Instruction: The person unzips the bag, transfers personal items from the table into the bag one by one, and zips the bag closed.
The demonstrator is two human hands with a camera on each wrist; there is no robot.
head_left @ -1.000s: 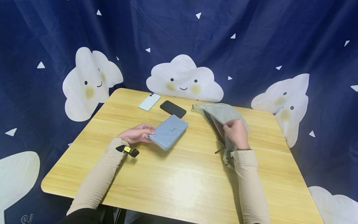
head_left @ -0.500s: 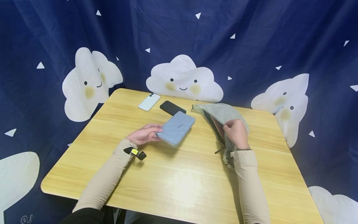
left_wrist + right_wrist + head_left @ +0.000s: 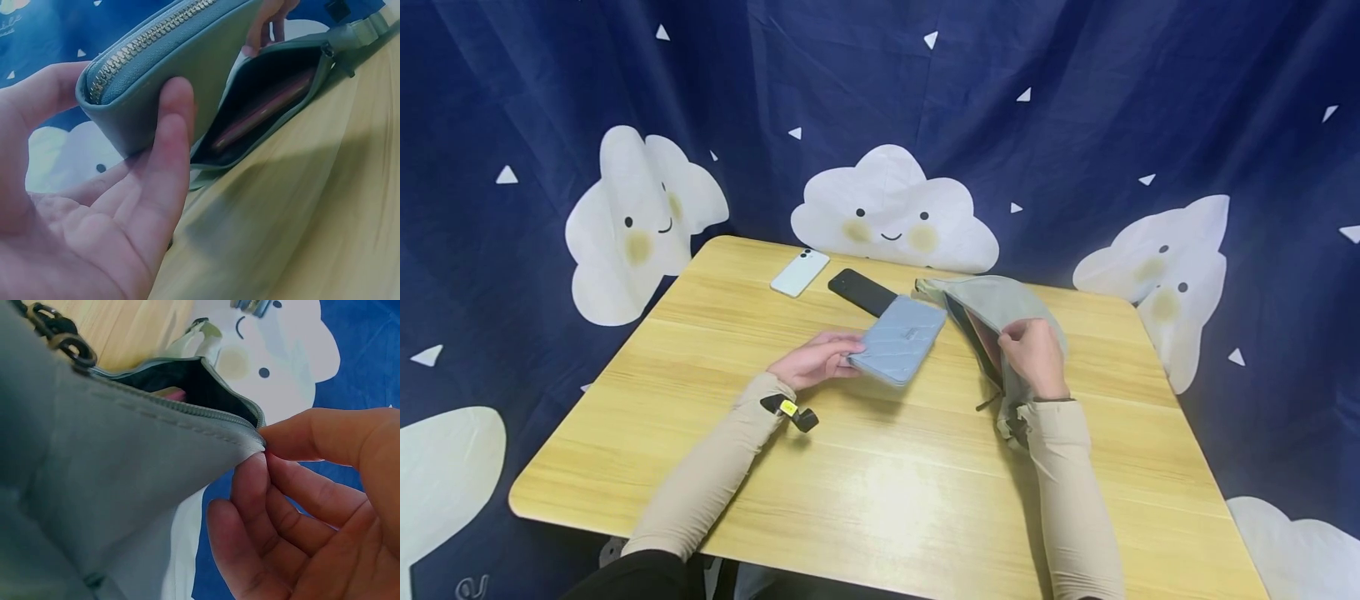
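A light blue zip wallet is held above the table by my left hand, thumb on top and fingers beneath one end. The left wrist view shows the metal zipper along the wallet's edge, with the unzipped bag close behind it. My right hand pinches the zippered edge of a grey-green waist bag and pulls its mouth wide. Inside the bag lies a flat pinkish item, partly hidden by the bag's wall. In the right wrist view, thumb and fingertips grip the bag's rim.
A white phone and a black phone lie at the back of the wooden table; the wallet overlaps the black one in the head view. A dark blue curtain with clouds hangs behind.
My left hand has carried the wallet to the right and slightly away from me, closer to the bag's mouth. The right hand and the bag have stayed in place.
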